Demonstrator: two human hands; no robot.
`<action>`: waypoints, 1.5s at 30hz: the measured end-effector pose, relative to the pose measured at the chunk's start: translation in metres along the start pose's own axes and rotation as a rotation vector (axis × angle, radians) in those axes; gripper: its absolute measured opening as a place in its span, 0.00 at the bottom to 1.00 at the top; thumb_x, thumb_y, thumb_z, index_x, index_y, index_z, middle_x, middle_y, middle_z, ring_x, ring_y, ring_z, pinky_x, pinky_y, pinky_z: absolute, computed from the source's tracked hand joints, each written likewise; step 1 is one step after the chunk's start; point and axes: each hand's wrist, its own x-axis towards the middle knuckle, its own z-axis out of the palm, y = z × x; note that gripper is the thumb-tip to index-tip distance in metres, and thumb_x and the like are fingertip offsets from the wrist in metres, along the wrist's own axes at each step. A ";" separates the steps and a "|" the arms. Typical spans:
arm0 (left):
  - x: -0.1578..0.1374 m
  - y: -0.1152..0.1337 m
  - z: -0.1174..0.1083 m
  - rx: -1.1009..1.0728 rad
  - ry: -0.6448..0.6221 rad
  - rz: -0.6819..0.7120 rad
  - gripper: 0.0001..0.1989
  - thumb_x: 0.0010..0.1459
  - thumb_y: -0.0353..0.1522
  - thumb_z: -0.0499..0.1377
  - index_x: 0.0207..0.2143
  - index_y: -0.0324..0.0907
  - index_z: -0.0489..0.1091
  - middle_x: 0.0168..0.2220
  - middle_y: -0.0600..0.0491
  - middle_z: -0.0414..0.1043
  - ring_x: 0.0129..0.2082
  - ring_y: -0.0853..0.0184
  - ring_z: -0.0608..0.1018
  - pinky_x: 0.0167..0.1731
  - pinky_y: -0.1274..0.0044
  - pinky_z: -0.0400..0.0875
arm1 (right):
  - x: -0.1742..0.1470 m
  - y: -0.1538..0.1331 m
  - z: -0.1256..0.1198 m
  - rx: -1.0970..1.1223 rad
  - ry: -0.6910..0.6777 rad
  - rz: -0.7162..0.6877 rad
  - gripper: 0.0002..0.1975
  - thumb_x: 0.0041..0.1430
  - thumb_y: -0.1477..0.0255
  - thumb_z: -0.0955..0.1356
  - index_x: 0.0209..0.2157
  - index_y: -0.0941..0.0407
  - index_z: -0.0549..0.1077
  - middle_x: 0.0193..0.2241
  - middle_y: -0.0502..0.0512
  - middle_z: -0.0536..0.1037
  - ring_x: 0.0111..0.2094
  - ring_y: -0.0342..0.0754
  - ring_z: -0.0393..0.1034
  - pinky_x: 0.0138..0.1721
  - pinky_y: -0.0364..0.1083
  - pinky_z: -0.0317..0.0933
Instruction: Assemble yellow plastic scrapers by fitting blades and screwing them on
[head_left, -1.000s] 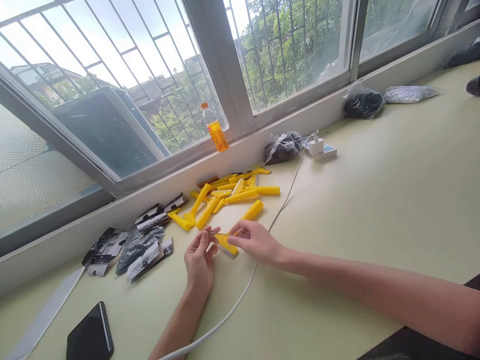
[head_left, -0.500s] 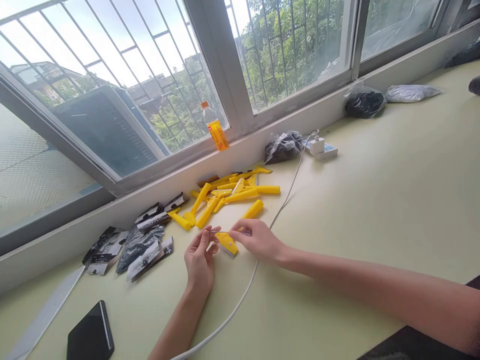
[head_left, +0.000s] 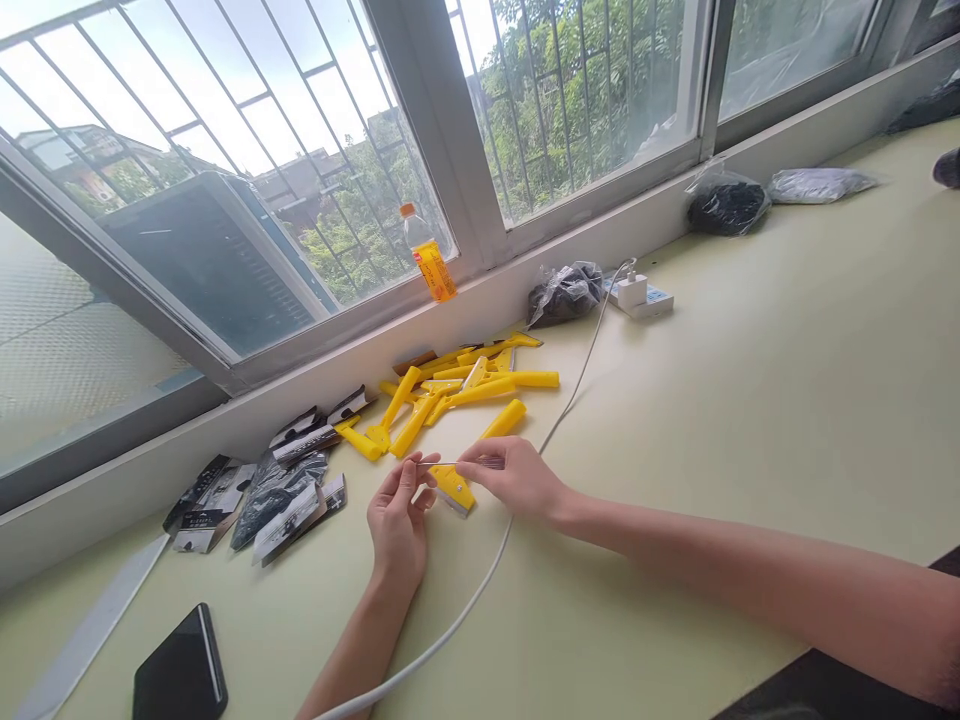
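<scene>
My right hand [head_left: 517, 475] is closed on a slim screwdriver [head_left: 444, 463], its thin metal shaft held level and pointing left. At the tip of that shaft, the thumb and fingers of my left hand [head_left: 399, 510] are pinched together; whatever they hold is too small to make out. Just beneath the shaft lies a yellow scraper [head_left: 454, 492] with a metal blade at its near end, partly covered by my right hand. Beyond both hands is a pile of several yellow scrapers [head_left: 469, 385].
A white cable [head_left: 480, 590] runs from the white charger [head_left: 631, 290] past my right hand. Black-and-white packets [head_left: 289, 500] and a black phone [head_left: 180, 665] lie to the left. Dark bagged items [head_left: 566, 295] and an orange-capped bottle [head_left: 433, 268] stand near the window.
Both hands hold nearly the same pose, with the screwdriver still between them. The whole view has shifted very slightly, and the near part of the cable sits a little further left.
</scene>
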 end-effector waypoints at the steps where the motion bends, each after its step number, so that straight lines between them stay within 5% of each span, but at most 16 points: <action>1: 0.000 0.000 0.000 0.000 -0.001 0.000 0.23 0.45 0.43 0.72 0.40 0.39 0.76 0.44 0.47 0.79 0.31 0.75 0.73 0.29 0.82 0.62 | -0.001 -0.002 0.000 -0.022 0.003 0.002 0.12 0.61 0.62 0.69 0.34 0.56 0.79 0.31 0.51 0.78 0.32 0.45 0.68 0.34 0.44 0.59; 7: 0.000 0.000 -0.002 -0.018 0.009 0.005 0.23 0.45 0.42 0.72 0.41 0.39 0.76 0.44 0.46 0.79 0.31 0.74 0.73 0.29 0.81 0.63 | -0.003 -0.011 0.002 -0.107 -0.008 0.090 0.23 0.70 0.60 0.60 0.28 0.59 0.75 0.26 0.51 0.73 0.28 0.44 0.63 0.31 0.44 0.54; 15: 0.001 0.000 -0.003 -0.035 0.011 0.004 0.23 0.45 0.42 0.72 0.41 0.38 0.76 0.45 0.45 0.79 0.31 0.75 0.73 0.28 0.82 0.63 | -0.002 -0.003 0.001 -0.035 -0.014 0.035 0.10 0.64 0.65 0.67 0.33 0.57 0.68 0.30 0.50 0.73 0.32 0.45 0.65 0.34 0.44 0.58; 24: 0.004 0.001 -0.004 -0.130 0.018 -0.026 0.24 0.44 0.40 0.73 0.42 0.40 0.75 0.47 0.47 0.78 0.30 0.76 0.74 0.29 0.82 0.67 | -0.005 -0.005 0.007 -0.117 -0.105 0.071 0.17 0.70 0.64 0.60 0.29 0.57 0.68 0.28 0.51 0.70 0.31 0.45 0.63 0.33 0.44 0.55; 34: 0.004 0.001 -0.006 -0.203 -0.014 -0.060 0.20 0.49 0.37 0.70 0.44 0.42 0.75 0.48 0.47 0.78 0.31 0.75 0.75 0.28 0.82 0.69 | -0.007 -0.004 0.005 -0.099 -0.125 0.069 0.08 0.66 0.66 0.65 0.36 0.55 0.68 0.25 0.46 0.68 0.27 0.43 0.61 0.29 0.43 0.53; 40: 0.006 0.000 -0.005 -0.190 -0.022 -0.064 0.21 0.46 0.38 0.72 0.42 0.41 0.75 0.48 0.48 0.77 0.31 0.75 0.74 0.28 0.83 0.70 | -0.004 -0.004 0.005 -0.177 -0.085 0.017 0.18 0.70 0.64 0.60 0.29 0.57 0.71 0.26 0.49 0.71 0.29 0.43 0.63 0.31 0.44 0.53; 45: 0.005 0.001 -0.005 -0.178 -0.020 -0.070 0.22 0.44 0.39 0.73 0.41 0.40 0.76 0.49 0.48 0.77 0.31 0.76 0.73 0.27 0.83 0.70 | -0.002 0.002 0.004 -0.132 -0.020 -0.030 0.10 0.65 0.67 0.66 0.32 0.57 0.70 0.30 0.50 0.74 0.30 0.43 0.65 0.32 0.43 0.56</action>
